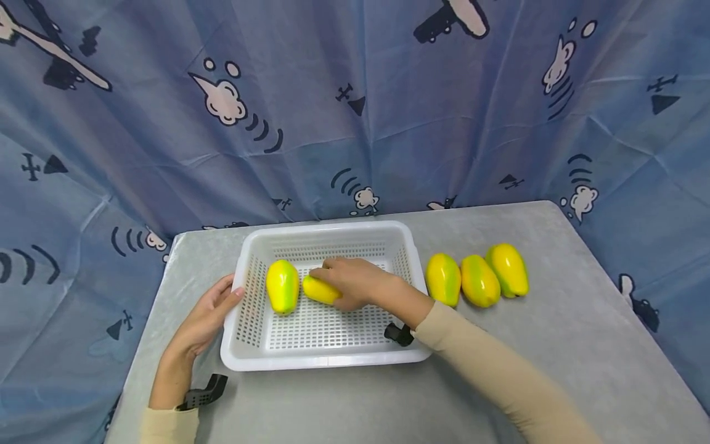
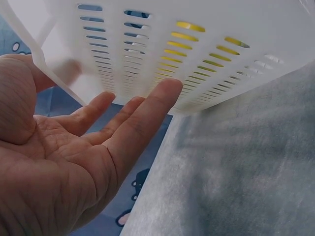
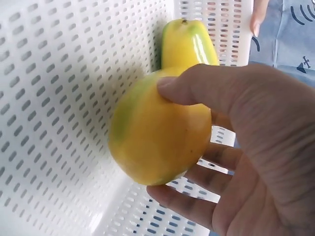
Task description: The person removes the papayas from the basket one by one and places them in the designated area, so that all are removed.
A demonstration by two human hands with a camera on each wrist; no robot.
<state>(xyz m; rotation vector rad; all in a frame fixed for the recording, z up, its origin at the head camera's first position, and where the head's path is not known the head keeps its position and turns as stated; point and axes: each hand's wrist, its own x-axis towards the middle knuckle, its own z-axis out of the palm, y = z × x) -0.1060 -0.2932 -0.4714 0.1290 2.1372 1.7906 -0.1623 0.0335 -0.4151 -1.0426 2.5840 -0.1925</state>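
Note:
A white perforated plastic basket [image 1: 327, 359] stands on the table. My right hand [image 1: 355, 283] reaches inside it and holds a yellow-green papaya [image 3: 160, 130], thumb on the upper side and fingers curled around the lower side. Beside it in the basket, another papaya [image 1: 283, 287] stands to the left. At the basket's left side, my left hand [image 1: 208, 314] holds the rim, its thumb over the edge and its fingers against the outer wall. In the left wrist view those fingers [image 2: 140, 123] stretch along the slotted wall, with yellow showing through the slots.
Three more papayas, one at the left [image 1: 443, 279], one in the middle [image 1: 479, 282] and one at the right [image 1: 507, 270], lie close together right of the basket on the grey table [image 1: 582, 345]. A blue patterned curtain [image 1: 310, 123] hangs behind the table.

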